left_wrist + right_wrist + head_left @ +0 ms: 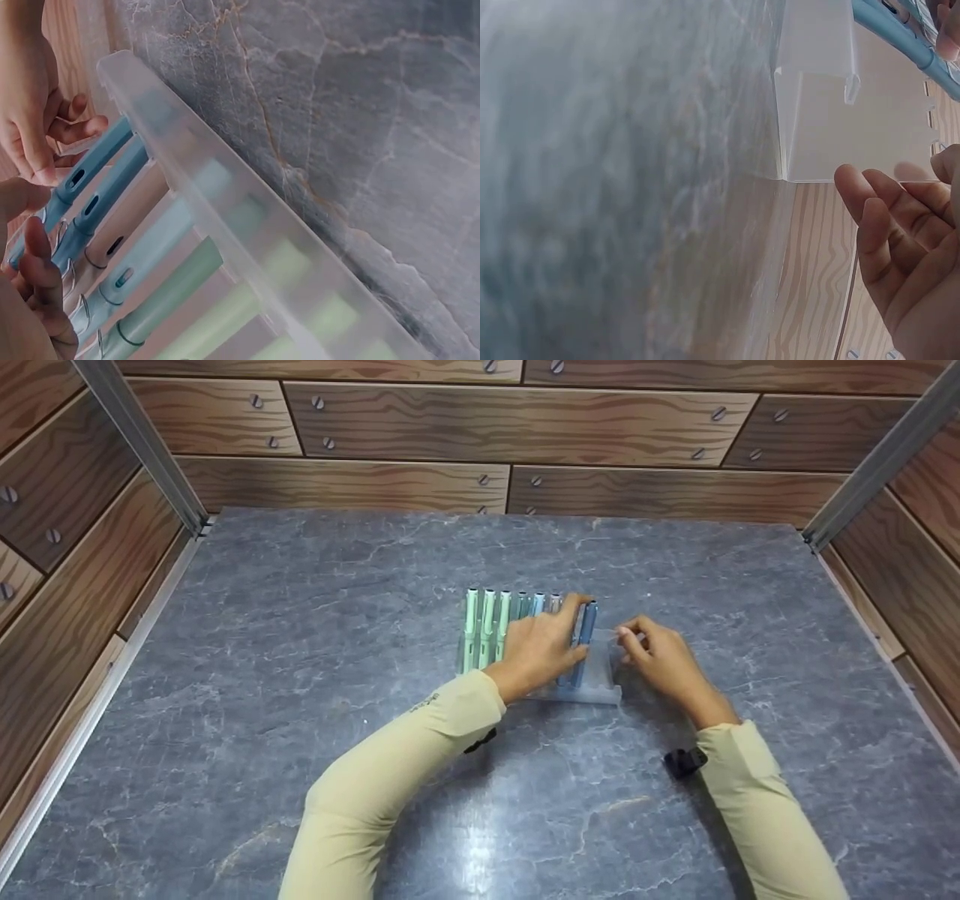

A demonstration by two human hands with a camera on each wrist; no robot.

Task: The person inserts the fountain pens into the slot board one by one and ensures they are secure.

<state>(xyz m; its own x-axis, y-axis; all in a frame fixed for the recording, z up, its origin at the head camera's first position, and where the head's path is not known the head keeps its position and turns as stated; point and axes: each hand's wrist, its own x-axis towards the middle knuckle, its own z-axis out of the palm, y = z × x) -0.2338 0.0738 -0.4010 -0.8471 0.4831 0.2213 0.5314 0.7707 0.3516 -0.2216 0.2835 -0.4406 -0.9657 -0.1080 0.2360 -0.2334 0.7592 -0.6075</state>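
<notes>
Pens (525,634) lie side by side in a clear tray (600,690) mid-tabletop (300,660); I see my left hand (536,649) fingers resting on the blue ones, my right hand (660,660) fingers pinching the tray's edge.

Both hands close together, left (538,649) fingers extended, right (660,656) loosely curled.
</notes>
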